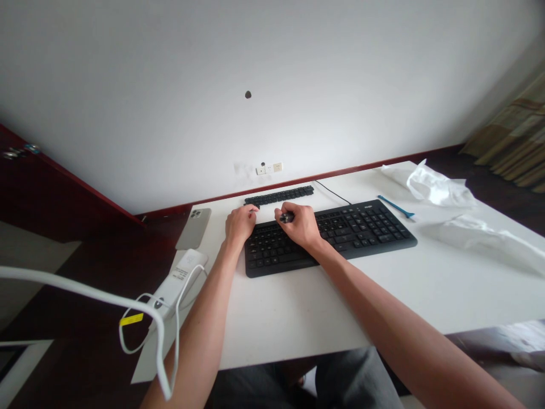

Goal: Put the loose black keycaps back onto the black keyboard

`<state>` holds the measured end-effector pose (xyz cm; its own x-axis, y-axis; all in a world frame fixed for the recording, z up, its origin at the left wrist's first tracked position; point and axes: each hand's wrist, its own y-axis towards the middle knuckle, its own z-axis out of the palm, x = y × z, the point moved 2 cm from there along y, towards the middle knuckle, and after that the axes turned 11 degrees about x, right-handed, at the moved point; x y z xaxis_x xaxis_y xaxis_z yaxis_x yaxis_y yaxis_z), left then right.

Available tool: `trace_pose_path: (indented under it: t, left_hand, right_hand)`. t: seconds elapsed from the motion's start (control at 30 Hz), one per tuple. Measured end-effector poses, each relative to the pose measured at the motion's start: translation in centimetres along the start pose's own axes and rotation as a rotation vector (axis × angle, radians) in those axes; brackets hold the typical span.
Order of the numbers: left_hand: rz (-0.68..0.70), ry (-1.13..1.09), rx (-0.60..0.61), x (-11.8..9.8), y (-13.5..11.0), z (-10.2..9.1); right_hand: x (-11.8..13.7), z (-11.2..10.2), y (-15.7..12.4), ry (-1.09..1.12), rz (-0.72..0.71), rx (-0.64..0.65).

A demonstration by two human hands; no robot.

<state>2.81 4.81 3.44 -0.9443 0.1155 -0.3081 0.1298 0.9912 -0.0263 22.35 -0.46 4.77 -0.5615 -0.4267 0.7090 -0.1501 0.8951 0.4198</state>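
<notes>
White worktop [272,335]. Black keyboard [370,228], nearer the worktop's far edge. Row of black keys [281,197], along that edge. Left hand [240,224], at the keyboard's left end; grip unclear. Right hand [301,225], over the keyboard, pinching a small dark object [288,217].

The computer keyboard [353,230] looks matt plastic, the tabletop [272,324] smooth and faintly glossy. The plastic wrapping [438,186] is thin, crinkled and shiny, the curtain [511,139] cloth, the door [55,193] glossy and wood-like, its handle [14,153] shiny metal.
</notes>
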Motion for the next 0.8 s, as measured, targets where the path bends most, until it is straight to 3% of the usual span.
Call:
trace_pose_path:
  t: [0.57,0.8]
  left_hand:
    - [0.022,-0.038,0.001,0.19,0.07,0.15]
    - [0.033,-0.072,-0.069,0.08,-0.27,-0.2]
  right_hand:
    - [0.21,-0.03,-0.03,0.008,-0.008,-0.008]
    - [0.18,-0.3,-0.01,0.021,-0.015,-0.037]
